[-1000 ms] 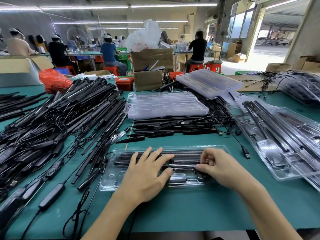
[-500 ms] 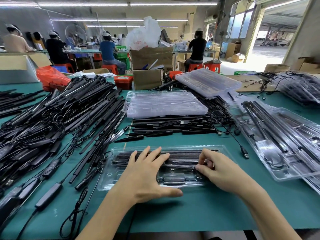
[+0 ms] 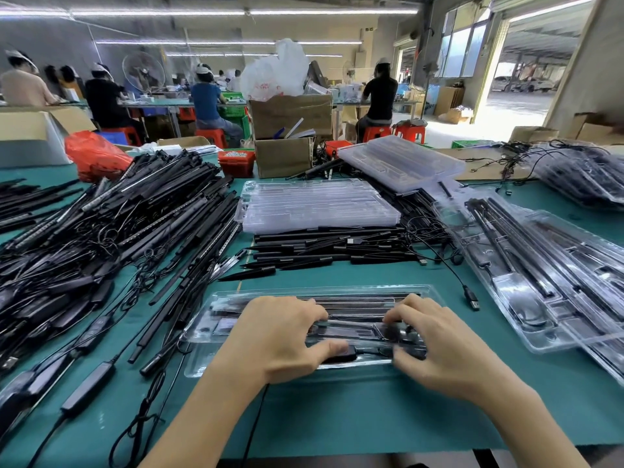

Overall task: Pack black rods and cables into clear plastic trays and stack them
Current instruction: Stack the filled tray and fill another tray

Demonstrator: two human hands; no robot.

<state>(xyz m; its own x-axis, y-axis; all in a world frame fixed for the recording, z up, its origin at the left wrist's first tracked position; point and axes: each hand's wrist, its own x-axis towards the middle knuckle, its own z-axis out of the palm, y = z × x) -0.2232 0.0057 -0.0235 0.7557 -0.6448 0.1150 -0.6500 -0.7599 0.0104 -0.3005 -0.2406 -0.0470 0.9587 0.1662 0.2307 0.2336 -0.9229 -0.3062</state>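
Fingers (image 3: 314, 315) of my left hand (image 3: 277, 336) curl over the tray (image 3: 216, 319) in front of me, thumb pressing a black cable block (image 3: 341, 356) into its near groove. My right hand (image 3: 442, 346) sits just beside, its fingers bent down on the same cable; blur hides whether they pinch it. Rods (image 3: 358, 304) already lie in the tray's far channels. Beyond it, on the green bench (image 3: 337, 417), loose rods (image 3: 320, 251) lie under a stack of empty trays (image 3: 317, 206). A big heap of rods and cables (image 3: 111, 231) spreads to my left; filled trays (image 3: 547, 282) rest to my right.
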